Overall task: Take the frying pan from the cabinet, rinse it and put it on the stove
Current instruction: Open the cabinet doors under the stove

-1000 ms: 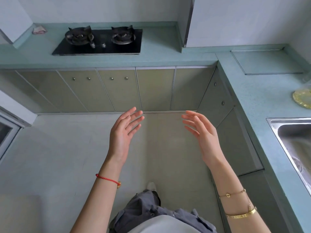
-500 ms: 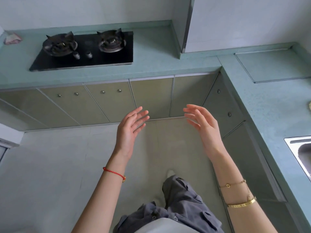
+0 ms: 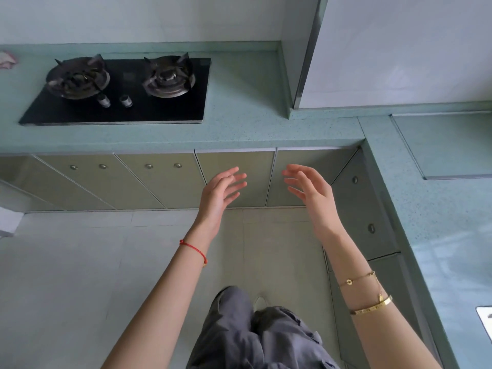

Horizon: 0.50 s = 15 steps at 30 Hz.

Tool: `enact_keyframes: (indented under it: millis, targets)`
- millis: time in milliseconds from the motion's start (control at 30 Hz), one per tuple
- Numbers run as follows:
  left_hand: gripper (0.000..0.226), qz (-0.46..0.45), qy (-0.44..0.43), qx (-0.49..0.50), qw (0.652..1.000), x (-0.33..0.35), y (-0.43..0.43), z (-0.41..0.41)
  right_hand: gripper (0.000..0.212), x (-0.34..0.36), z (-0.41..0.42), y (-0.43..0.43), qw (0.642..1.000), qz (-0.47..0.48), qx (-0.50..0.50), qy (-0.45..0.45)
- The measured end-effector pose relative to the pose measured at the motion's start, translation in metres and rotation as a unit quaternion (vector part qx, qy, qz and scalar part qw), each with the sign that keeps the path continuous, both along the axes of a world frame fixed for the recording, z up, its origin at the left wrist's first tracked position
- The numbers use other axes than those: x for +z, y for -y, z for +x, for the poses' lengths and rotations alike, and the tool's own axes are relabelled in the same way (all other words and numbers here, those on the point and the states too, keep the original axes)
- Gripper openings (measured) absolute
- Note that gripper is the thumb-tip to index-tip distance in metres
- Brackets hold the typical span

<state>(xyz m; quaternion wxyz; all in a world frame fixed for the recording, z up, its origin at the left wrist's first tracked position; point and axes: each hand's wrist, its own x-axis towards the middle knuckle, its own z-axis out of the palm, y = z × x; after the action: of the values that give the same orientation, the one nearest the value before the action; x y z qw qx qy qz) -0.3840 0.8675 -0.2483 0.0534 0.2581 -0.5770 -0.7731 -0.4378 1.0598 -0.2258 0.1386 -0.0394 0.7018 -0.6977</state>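
A black two-burner gas stove (image 3: 119,107) is set into the teal counter at the upper left, both burners bare. Below the counter runs a row of shut olive cabinet doors (image 3: 234,179). My left hand (image 3: 219,194) and my right hand (image 3: 310,191) are raised in front of those doors, palms facing each other, fingers spread, holding nothing and touching no door. No frying pan shows anywhere. Only a corner of the steel sink (image 3: 486,319) peeks in at the right edge.
The teal counter (image 3: 266,123) turns a corner and continues down the right side over more shut doors with round knobs (image 3: 371,228). A white wall panel (image 3: 399,49) rises at the corner. Pale floor tiles (image 3: 80,275) lie below, my grey trousers (image 3: 255,336) at the bottom.
The view has closed in on the corner cabinets and the sink has slid almost out of sight. Both hands stay open and now sit in front of the doors instead of over the floor.
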Motion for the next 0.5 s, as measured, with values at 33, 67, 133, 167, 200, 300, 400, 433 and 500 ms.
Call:
enact_keyframes:
  millis: [33, 67, 133, 167, 200, 300, 400, 433, 500]
  targets:
    - [0.031, 0.005, 0.009, 0.001, 1.0, -0.006, 0.0, -0.01, 0.028, -0.004, -0.011, 0.003, 1.0, 0.0, -0.001, 0.006]
    - [0.031, 0.01, 0.018, 0.003, 1.0, -0.012, 0.0, -0.02, 0.028, -0.01, -0.022, 0.005, 1.0, 0.0, -0.003, 0.011]
    - [0.03, 0.016, 0.034, 0.007, 0.999, -0.027, 0.003, -0.043, 0.028, -0.022, -0.045, 0.012, 1.0, 0.003, -0.005, 0.017]
    - [0.03, 0.018, 0.044, 0.009, 0.999, -0.036, 0.005, -0.055, 0.028, -0.029, -0.056, 0.016, 1.0, 0.007, -0.006, 0.021]
    - [0.029, 0.02, 0.049, 0.01, 0.999, -0.045, 0.007, -0.067, 0.028, -0.037, -0.068, 0.019, 1.0, 0.009, -0.008, 0.023]
    - [0.027, 0.009, 0.054, 0.0, 0.998, -0.075, 0.015, -0.105, 0.027, -0.067, -0.105, 0.032, 1.0, 0.011, -0.012, 0.023]
    - [0.026, -0.003, 0.048, -0.013, 0.999, -0.115, 0.023, -0.146, 0.025, -0.11, -0.141, 0.045, 1.0, 0.01, -0.023, 0.017]
    - [0.027, -0.007, 0.045, -0.016, 0.999, -0.13, 0.025, -0.159, 0.024, -0.127, -0.153, 0.049, 1.0, 0.011, -0.026, 0.014]
    - [0.029, -0.007, 0.041, -0.018, 0.999, -0.162, 0.029, -0.186, 0.023, -0.164, -0.175, 0.058, 0.999, 0.016, -0.029, 0.008]
